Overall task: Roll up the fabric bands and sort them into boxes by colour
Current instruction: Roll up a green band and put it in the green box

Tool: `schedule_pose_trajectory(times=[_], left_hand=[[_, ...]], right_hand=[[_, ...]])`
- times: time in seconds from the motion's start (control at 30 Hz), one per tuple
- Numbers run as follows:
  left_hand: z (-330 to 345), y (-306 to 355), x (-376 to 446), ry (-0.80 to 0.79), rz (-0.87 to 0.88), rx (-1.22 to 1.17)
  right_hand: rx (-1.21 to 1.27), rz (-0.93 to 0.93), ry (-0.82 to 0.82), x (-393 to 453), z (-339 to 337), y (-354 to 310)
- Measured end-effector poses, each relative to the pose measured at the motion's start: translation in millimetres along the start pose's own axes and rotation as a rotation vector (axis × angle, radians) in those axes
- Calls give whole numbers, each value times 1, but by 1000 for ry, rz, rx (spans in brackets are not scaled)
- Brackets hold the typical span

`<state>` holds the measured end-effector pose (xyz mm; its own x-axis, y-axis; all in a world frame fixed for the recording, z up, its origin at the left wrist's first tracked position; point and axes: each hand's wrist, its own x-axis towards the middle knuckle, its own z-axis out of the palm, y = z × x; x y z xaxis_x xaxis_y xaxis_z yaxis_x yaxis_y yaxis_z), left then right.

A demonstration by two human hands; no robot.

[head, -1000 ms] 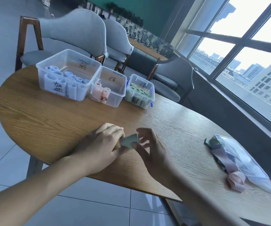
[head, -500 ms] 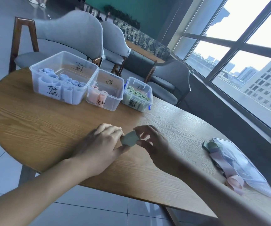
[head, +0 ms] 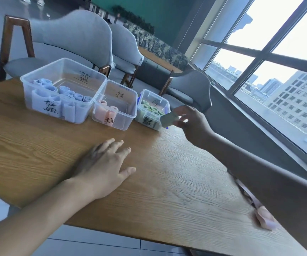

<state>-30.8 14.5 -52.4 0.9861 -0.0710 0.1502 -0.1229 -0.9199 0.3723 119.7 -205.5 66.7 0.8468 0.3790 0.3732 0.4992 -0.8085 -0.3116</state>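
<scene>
Green roll (head: 168,119) pinched in outstretched right hand (head: 195,122), left hand (head: 104,163) flat

head view | worn on head, tilted | faces forward and down across surface (head: 38,148) | close above it, toward window (head: 270,74)

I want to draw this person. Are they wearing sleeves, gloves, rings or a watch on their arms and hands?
No sleeves show: both forearms are bare right to the picture's edge. The left hand and right hand are bare too, without gloves. I can see no ring, watch or bracelet, though the right arm is in shadow and a little blurred.
</scene>
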Motion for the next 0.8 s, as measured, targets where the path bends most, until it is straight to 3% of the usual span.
schedule_pose_trajectory(times=[0.17, 0.8], left_hand=[[1, 0, -1, 13, 3, -4], [3, 1, -1, 54, 4, 0]], right_hand=[[-94, 17, 61, 44, -2, 8], [-514, -73, -40, 138, 37, 38]])
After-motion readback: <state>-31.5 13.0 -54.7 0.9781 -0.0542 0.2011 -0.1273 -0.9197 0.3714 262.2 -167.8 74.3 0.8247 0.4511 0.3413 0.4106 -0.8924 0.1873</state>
